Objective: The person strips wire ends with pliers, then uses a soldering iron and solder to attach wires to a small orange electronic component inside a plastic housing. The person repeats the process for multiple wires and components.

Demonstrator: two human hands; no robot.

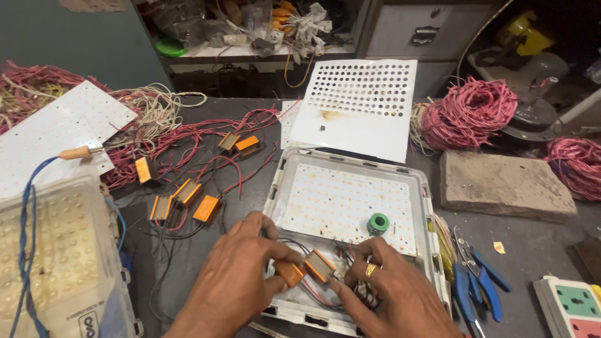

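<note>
Both hands clamped on orange driver modules: left hand point(235, 275) one point(290, 273), right hand point(391, 294) another point(319, 266), over LED panel housing point(350, 206).

Both hands' fingers point(294, 258) pinch orange modules point(307, 270) over the lamp housing point(428, 206).

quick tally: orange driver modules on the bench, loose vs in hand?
Loose on the dark table, among the red wires: 6, at
In hand, over the lamp housing: 2, one in the left hand at, one by the right hand at
Total: 8
</note>
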